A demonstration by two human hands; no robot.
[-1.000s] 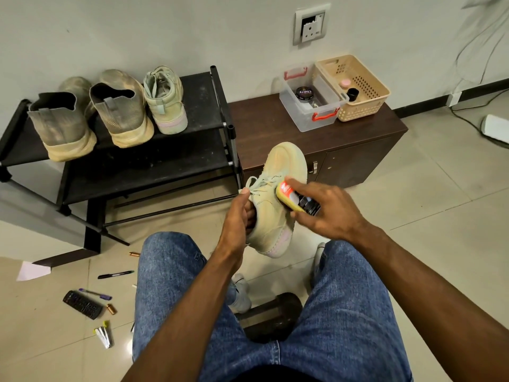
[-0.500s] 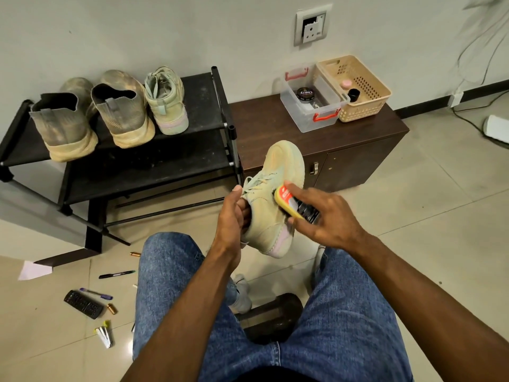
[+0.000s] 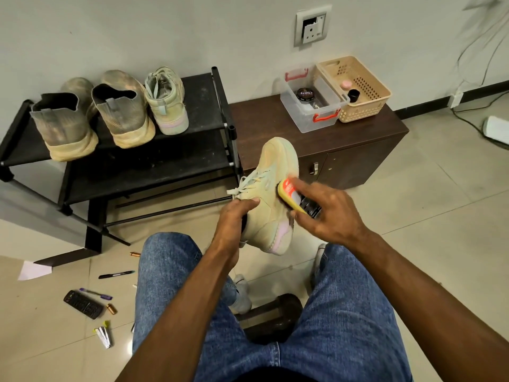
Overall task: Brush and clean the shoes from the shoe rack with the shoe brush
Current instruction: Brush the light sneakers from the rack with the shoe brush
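The only writing clear enough to read is "Cherry" on the lid of the dark polish tin [image 3: 305, 95], which lies in a clear plastic box [image 3: 325, 117] with red handles on the low brown cabinet [image 3: 264, 119]. A beige basket [image 3: 366, 106] stands touching the box on its right. The printing on the brush label is too blurred to read.

The left hand [image 3: 234, 219] grips the pale sneaker [image 3: 272, 188] at its collar, the fingers tucked inside the opening and the thumb [image 3: 248, 202] pressed on the outside near the laces. The shoe is held in the air above the knees, toe pointing up and away. The right hand [image 3: 327, 213] holds the shoe brush [image 3: 292, 197], a yellow-edged brush with an orange and white label, against the shoe's right side; its fingers are curled loosely round the brush, with the index finger [image 3: 303, 186] stretched along the top.

On the top shelf of the black shoe rack [image 3: 209, 106] stand two dusty grey shoes [image 3: 121, 114] and the matching pale sneaker [image 3: 168, 103]. A remote [image 3: 82, 304] and pens [image 3: 115, 274] lie on the tiled floor [image 3: 440, 216].
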